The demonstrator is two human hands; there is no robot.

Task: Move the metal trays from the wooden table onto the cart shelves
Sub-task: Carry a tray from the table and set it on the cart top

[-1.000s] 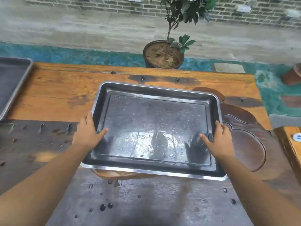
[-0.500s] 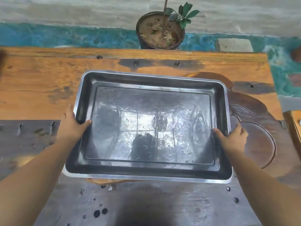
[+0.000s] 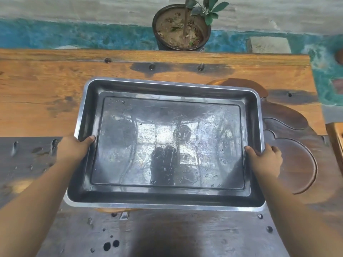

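A large rectangular metal tray (image 3: 167, 203) with a shiny, scratched bottom fills the middle of the view, held above the wooden table (image 3: 46, 93). My left hand (image 3: 74, 149) grips its left rim, thumb inside the tray. My right hand (image 3: 265, 160) grips the right rim the same way. The tray is level and holds nothing. The cart is out of view.
The table has an orange far half and a dark, wet near half with holes. A carved dark wooden board (image 3: 297, 164) lies under the tray's right side. A potted plant (image 3: 181, 26) stands on the ground beyond the table's far edge.
The tray has come up off the table and nearer to me, looking larger. Both hands shifted from its inner floor to its side rims. The second tray at far left has left the view.
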